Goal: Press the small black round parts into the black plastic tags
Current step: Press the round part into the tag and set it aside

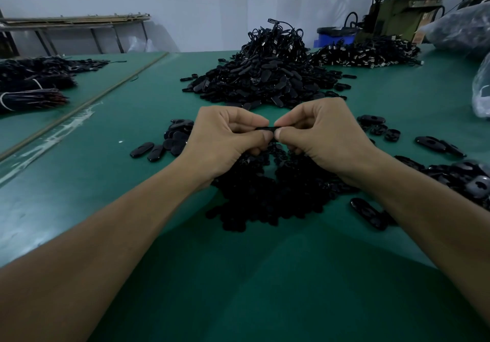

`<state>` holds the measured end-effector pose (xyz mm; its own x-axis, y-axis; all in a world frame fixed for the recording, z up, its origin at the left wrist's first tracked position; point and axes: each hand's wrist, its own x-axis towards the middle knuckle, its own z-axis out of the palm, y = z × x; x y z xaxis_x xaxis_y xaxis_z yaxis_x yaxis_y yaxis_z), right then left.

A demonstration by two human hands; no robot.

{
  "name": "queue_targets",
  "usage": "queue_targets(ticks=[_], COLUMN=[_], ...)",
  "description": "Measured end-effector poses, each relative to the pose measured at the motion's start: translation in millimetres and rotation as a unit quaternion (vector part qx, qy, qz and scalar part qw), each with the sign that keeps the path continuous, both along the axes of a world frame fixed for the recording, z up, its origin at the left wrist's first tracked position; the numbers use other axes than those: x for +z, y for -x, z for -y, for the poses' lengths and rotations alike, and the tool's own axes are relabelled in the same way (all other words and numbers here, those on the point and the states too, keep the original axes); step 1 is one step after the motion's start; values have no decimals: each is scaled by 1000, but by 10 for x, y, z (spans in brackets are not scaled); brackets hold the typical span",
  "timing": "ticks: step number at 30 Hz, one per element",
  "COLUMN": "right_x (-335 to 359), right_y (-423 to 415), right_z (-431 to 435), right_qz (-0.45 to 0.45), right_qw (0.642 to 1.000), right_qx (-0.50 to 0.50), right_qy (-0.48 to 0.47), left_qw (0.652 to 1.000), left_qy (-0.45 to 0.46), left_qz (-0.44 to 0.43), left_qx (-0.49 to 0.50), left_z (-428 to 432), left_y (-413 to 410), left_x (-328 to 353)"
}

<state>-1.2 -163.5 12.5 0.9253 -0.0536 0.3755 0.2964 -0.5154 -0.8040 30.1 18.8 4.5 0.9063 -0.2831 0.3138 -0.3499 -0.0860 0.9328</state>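
Observation:
Both hands meet above the green table (238, 275) and pinch one black plastic tag (266, 128) between thumbs and forefingers. My left hand (225, 136) holds its left end, and my right hand (322, 134) holds its right end. Only the tag's thin edge shows between the fingertips. Whether a round part sits in it is hidden. Under the hands lies a dark heap of small black round parts (270, 195). A small group of tags (169, 140) lies left of my left hand.
A tall pile of black tags (265, 79) rises behind the hands. More tags lie scattered at the right (450, 172) and near my right forearm (367, 213). Bundled black cords (31, 87) sit far left, another pile (371, 52) at back right, and plastic bags (481, 95) at the right edge.

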Motion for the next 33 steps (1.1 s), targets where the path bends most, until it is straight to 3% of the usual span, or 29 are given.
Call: queue_targets(ticks=[12, 17, 21, 25, 33], right_x=[-9, -35, -76, -82, -54], right_y=[6, -31, -37, -24, -40], right_z=[24, 172, 226, 128, 83], right_qz=[-15, 31, -65, -96, -84], right_qw=[999, 974, 927, 907, 918], right_qx=[33, -117, -153, -162, -164], right_qy=[-5, 191, 336, 377, 351], left_qw=[999, 972, 956, 947, 931], left_qy=[-33, -78, -91, -132, -194], left_qz=[22, 80, 90, 97, 92], left_qx=[28, 207, 265, 275, 296], left_z=[-15, -132, -237, -263, -351], left_y=[-29, -157, -216, -239, -290], left_x=[-3, -75, -78, -90, -123])
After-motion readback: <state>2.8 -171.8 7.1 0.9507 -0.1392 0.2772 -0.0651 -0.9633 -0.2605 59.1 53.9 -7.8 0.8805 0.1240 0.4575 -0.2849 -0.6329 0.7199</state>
